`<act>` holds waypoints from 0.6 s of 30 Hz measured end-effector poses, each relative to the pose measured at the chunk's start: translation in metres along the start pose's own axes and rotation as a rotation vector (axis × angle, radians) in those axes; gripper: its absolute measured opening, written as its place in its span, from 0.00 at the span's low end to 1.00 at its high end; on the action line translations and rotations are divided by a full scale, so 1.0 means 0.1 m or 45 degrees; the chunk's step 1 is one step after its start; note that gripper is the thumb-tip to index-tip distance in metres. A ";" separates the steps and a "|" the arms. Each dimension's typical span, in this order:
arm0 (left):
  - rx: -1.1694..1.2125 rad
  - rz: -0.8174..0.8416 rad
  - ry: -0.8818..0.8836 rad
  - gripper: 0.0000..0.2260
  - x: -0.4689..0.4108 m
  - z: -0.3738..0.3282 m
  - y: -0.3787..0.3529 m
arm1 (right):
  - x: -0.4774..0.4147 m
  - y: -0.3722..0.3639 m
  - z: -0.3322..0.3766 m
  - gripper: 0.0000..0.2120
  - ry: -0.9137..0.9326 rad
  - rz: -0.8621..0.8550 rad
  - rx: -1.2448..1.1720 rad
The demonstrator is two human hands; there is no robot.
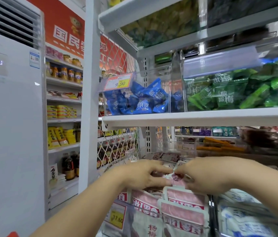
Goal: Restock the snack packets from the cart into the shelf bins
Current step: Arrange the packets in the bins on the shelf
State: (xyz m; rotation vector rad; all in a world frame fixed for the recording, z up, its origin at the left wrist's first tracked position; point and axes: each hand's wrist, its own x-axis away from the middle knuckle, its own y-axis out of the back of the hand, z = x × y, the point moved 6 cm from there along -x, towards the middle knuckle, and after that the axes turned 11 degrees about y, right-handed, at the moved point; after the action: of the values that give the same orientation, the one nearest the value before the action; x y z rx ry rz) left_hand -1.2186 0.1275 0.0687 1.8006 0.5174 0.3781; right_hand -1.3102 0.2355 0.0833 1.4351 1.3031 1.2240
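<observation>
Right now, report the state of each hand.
Left hand: closed, fingers curled, pinching the pink packet at its top.
Right hand: closed, pinching the same pink packet from the other side.

Left hand (141,174) and right hand (208,173) meet over packets (183,202) in the near bin (143,218); on the shelf (194,118) above, left bin (168,77) sits beside right bin (220,65).

The blue packets (145,98) in the left bin carry white characters, as do the green packets (228,93) to their right. Near, the pink-and-white packets (182,200) are crossed by a red band with white characters; right of them lie white-and-blue packets (246,223). The upper price tag (118,82) is white and yellow, edged red; the lower price tag (117,218) is yellow. Far left, a red banner (64,28) bears white characters above yellow packets (58,135).
</observation>
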 end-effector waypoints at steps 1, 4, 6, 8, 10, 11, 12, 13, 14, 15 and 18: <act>-0.060 -0.005 0.019 0.22 -0.01 -0.02 -0.01 | -0.02 -0.01 0.00 0.16 0.008 -0.006 -0.011; -0.301 -0.007 0.180 0.23 -0.02 0.00 -0.02 | -0.03 -0.02 0.02 0.21 0.066 -0.040 -0.066; -0.352 -0.001 0.262 0.25 -0.04 0.05 -0.02 | -0.02 -0.02 0.05 0.21 0.111 -0.063 -0.108; -0.312 0.002 0.264 0.26 -0.02 0.05 -0.05 | 0.01 -0.02 0.06 0.28 0.126 -0.072 -0.172; -0.248 0.007 0.254 0.25 0.01 0.05 -0.06 | 0.03 -0.04 0.05 0.40 0.099 -0.036 -0.206; -0.213 0.015 0.248 0.26 0.04 0.05 -0.05 | 0.04 -0.04 0.05 0.42 0.094 -0.029 -0.202; -0.184 0.026 0.239 0.26 0.07 0.04 -0.04 | 0.04 -0.04 0.04 0.41 0.076 -0.022 -0.182; -0.164 0.029 0.224 0.27 0.09 0.04 -0.02 | 0.05 -0.04 0.04 0.39 0.056 -0.028 -0.147; -0.161 0.022 0.209 0.27 0.10 0.05 -0.01 | 0.04 -0.05 0.03 0.38 0.035 -0.033 -0.106; -0.164 0.008 0.198 0.27 0.11 0.05 -0.01 | 0.03 -0.06 0.03 0.37 0.014 -0.035 -0.076; -0.161 -0.091 0.188 0.26 0.11 0.04 -0.02 | 0.01 -0.09 0.03 0.36 -0.031 -0.012 -0.074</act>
State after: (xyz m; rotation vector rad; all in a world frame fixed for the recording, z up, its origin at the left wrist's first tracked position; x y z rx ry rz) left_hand -1.2075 0.1302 0.0656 1.6357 0.6450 0.4859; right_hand -1.3094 0.2377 0.0738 1.3972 1.2468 1.2249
